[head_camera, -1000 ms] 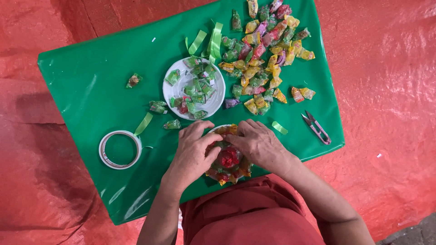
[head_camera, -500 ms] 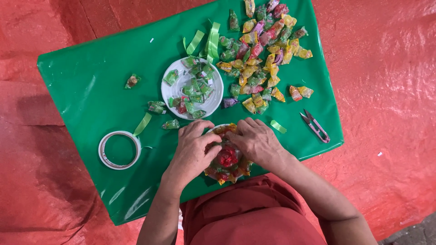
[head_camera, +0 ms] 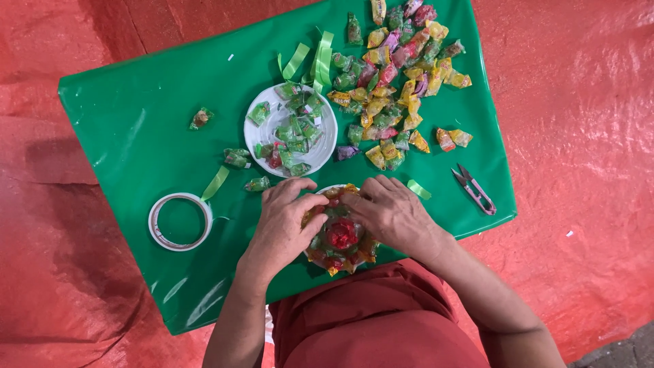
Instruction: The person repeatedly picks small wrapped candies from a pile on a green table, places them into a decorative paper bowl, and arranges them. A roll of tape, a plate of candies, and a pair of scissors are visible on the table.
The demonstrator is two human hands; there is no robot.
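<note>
Surface: green sheet [head_camera: 136, 129] laid over a board, red tarp [head_camera: 579, 136] under and around it.
Work item: round sweet cluster [head_camera: 340, 235], yellow and green wrapped sweets around a red centre, at near edge of green sheet, centre of view, just in front of the person's body.
Left hand [head_camera: 283, 225]: palm down on left side of sweet cluster, fingers curled, thumb and index pressed on its far left rim. Closed on the cluster, not spread.
Right hand [head_camera: 388, 211]: palm down on right side of cluster, fingers together, tips pointing left and meeting left-hand fingertips at far rim. Holds cluster too.
Contact: both hands touch cluster; red centre shows between them.
White plate [head_camera: 262, 140]: just far of the hands, holds green wrapped sweets plus a red one or two.
Loose sweets [head_camera: 395, 82]: big mixed heap, yellow/green/pink/red, far right of plate, reaching far edge of sheet.
Stray sweets: two green ones [head_camera: 237, 158] left of plate, one [head_camera: 257, 183] near left hand, one [head_camera: 200, 118] alone further left.
Green ribbon strips [head_camera: 321, 58]: far of plate; one short strip [head_camera: 215, 182] by tape, one [head_camera: 418, 189] right of right hand.
Tape roll [head_camera: 180, 221]: flat, left of left hand, apart from it.
Snips [head_camera: 475, 189]: right of right hand, near right edge of sheet, untouched.
Clothing: red garment [head_camera: 381, 327], bottom centre.
</note>
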